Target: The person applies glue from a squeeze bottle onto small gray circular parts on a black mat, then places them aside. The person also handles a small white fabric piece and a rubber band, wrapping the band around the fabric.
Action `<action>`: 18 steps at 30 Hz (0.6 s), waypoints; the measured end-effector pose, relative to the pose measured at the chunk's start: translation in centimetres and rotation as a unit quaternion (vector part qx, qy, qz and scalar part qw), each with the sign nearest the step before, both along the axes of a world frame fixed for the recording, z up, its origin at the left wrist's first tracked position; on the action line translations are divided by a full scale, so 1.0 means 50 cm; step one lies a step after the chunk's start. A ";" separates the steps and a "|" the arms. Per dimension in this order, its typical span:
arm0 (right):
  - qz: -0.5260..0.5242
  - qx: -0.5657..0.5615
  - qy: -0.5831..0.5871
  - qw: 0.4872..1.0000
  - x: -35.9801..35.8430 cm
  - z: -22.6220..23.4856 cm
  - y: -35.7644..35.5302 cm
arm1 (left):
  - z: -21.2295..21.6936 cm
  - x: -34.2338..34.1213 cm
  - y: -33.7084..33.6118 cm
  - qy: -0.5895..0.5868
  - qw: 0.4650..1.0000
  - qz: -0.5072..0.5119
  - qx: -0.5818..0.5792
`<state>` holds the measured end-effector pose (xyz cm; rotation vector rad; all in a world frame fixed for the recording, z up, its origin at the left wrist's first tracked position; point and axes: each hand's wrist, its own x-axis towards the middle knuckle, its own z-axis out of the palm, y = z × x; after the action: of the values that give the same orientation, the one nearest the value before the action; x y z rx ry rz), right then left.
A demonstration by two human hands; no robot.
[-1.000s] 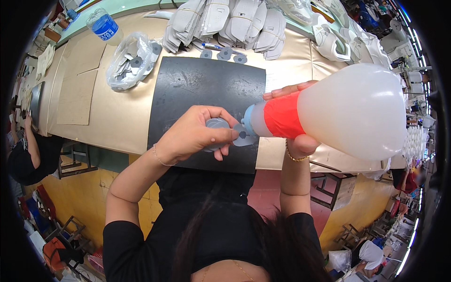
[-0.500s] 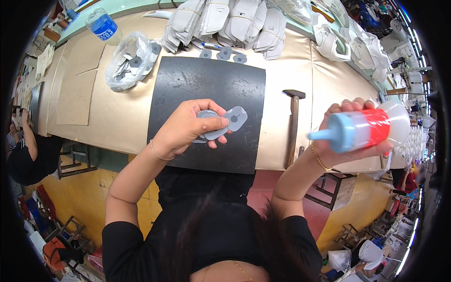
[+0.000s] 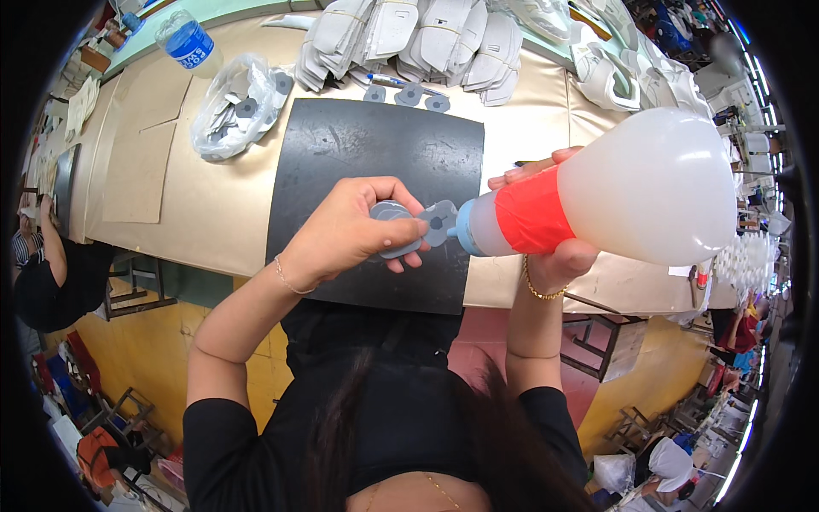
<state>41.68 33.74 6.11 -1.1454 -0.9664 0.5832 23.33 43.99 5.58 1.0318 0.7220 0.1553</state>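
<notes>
My left hand (image 3: pixel 363 224) is closed on several small grey rounded pieces (image 3: pixel 392 224), pinched in a stack between thumb and fingers above the black mat. One grey piece (image 3: pixel 440 222) with a dark mark in its middle sticks out to the right of the thumb. My right hand (image 3: pixel 563 260) grips a translucent squeeze bottle (image 3: pixel 653 188) with a red band and a pale blue cap. The bottle lies sideways, and its nozzle tip meets or nearly meets the right edge of that piece; touching or apart, I cannot tell.
The black mat (image 3: pixel 375 145) lies on the tan-covered table. Beyond it sit several loose grey pieces (image 3: pixel 409 94), a blue pen (image 3: pixel 384 79) and banded stacks of light parts (image 3: pixel 439 38). A plastic bag (image 3: pixel 223 128) of pieces and a clear bottle (image 3: pixel 188 47) stand at the left.
My right hand has brought the squeeze bottle leftward and turned it, so its nozzle is now at the protruding grey piece. My left hand has shifted slightly right, still holding the pieces.
</notes>
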 end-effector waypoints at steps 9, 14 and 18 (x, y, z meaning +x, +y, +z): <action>0.037 0.000 0.035 0.999 0.031 -0.041 -0.001 | 0.000 0.002 0.002 -0.003 1.000 0.004 -0.001; 0.185 0.032 0.255 0.949 0.059 -0.021 0.011 | -0.011 0.001 0.009 0.003 1.000 0.024 -0.005; 0.196 0.052 0.433 0.878 0.079 -0.034 0.019 | -0.032 0.007 0.018 0.004 0.999 0.045 0.017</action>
<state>45.63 34.67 4.43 -0.4686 -0.4202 1.2248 23.67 44.87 3.99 1.0340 0.7753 0.2422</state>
